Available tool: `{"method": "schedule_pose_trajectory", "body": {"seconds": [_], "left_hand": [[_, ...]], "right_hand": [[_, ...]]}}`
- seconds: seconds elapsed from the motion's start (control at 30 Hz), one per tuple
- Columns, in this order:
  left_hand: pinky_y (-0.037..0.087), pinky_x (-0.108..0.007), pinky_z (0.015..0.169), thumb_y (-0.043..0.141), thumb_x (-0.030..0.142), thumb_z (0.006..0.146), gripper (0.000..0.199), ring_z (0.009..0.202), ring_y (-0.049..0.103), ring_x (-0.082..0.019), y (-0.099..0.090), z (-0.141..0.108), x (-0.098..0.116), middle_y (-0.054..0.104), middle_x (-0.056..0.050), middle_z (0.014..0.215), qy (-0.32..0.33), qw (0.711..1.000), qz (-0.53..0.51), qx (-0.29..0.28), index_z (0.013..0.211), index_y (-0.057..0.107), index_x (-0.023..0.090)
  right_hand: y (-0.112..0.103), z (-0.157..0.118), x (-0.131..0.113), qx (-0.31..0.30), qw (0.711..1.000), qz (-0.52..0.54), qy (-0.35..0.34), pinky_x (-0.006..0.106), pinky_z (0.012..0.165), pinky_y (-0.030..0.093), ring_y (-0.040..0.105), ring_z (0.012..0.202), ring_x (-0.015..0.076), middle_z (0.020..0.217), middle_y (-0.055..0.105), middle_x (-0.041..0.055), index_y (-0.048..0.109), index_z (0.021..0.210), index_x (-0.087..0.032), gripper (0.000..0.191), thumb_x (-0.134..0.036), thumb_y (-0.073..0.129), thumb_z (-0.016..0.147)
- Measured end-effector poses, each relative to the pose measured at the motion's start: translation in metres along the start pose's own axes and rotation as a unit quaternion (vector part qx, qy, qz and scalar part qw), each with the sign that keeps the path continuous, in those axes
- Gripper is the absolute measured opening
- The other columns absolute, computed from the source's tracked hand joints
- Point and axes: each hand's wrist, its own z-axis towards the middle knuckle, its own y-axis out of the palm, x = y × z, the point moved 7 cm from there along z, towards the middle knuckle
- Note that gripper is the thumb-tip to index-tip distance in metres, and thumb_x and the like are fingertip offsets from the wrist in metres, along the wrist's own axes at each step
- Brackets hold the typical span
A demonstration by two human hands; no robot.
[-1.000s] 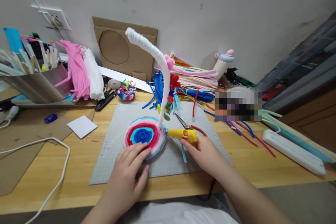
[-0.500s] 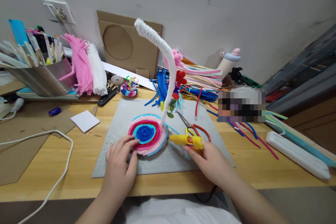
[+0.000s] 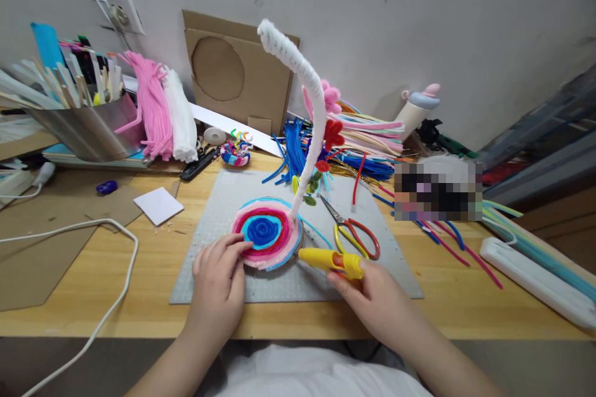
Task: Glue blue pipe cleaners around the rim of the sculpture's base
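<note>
A round disc (image 3: 288,242) of coiled pipe cleaners in blue, red and pink lies on the grey cutting mat (image 3: 195,279). From its right edge rises a curved white fuzzy stem (image 3: 317,118). My left hand (image 3: 221,270) rests on the disc's near left edge, fingers laid over the top, not wrapped round it. In my right hand (image 3: 372,288) is a yellow hot glue gun (image 3: 326,260), its nozzle at the disc's right rim. A red pipe-cleaner flower (image 3: 333,134) and a pink flower (image 3: 331,97) show behind the stem. Scissors (image 3: 356,237) lie open beyond the gun.
Pipe-cleaner bundles in blue (image 3: 294,146), pink (image 3: 149,105) and white (image 3: 180,121) stand toward the back. A metal container (image 3: 88,130) of sticks is at left, near a white cable (image 3: 130,273). Cardboard (image 3: 265,74) leans on the wall; a power strip (image 3: 526,276) sits right.
The whole view has shifted slightly. My left hand stays on the disc, and the glue gun in my right hand remains at its right rim, a little nearer the front.
</note>
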Motion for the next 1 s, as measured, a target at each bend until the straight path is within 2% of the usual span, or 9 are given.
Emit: {"method": "schedule_pose_trajectory", "body": {"seconds": [0.17,0.33,0.67,1.0], "left_hand": [[0.033,-0.046,0.097,0.039,0.020,0.095,0.025,0.116,0.052,-0.025,-0.0004,-0.0003,0.0016,0.060,-0.005,0.121,0.003,1.000,0.004,-0.001,0.108,0.059,0.027],[0.033,-0.047,0.098,0.042,0.021,0.093,0.024,0.116,0.052,-0.026,-0.0004,0.0003,0.0018,0.061,-0.005,0.121,0.001,1.000,0.006,0.003,0.109,0.060,0.026],[0.032,-0.049,0.100,0.042,0.022,0.092,0.025,0.116,0.053,-0.027,-0.0011,0.0005,0.0038,0.062,-0.006,0.119,-0.008,1.000,0.008,-0.005,0.108,0.061,0.026],[0.031,-0.050,0.100,0.042,0.021,0.092,0.025,0.117,0.052,-0.027,0.0007,0.0004,0.0034,0.061,-0.005,0.121,-0.007,1.000,0.012,-0.004,0.108,0.060,0.027]], "right_hand": [[0.0035,-0.0032,-0.0040,-0.023,0.999,0.025,-0.023,0.032,0.068,0.044,0.062,0.078,0.0225,0.086,0.068,0.0044,0.061,0.090,-0.023,0.029,-0.048,0.046,0.093],[0.0007,-0.0027,-0.0048,-0.005,0.999,0.024,-0.045,0.032,0.070,0.045,0.060,0.077,0.0214,0.085,0.064,0.0046,0.056,0.084,-0.022,0.029,-0.045,0.044,0.095],[0.0033,-0.0032,-0.0019,-0.014,0.999,0.030,-0.015,0.034,0.072,0.047,0.064,0.084,0.0243,0.091,0.070,0.0066,0.064,0.094,-0.022,0.030,-0.047,0.047,0.093],[0.0095,-0.0070,-0.0035,-0.014,1.000,0.017,-0.011,0.033,0.067,0.046,0.063,0.075,0.0227,0.083,0.069,0.0054,0.063,0.089,-0.022,0.029,-0.047,0.048,0.091]]}}
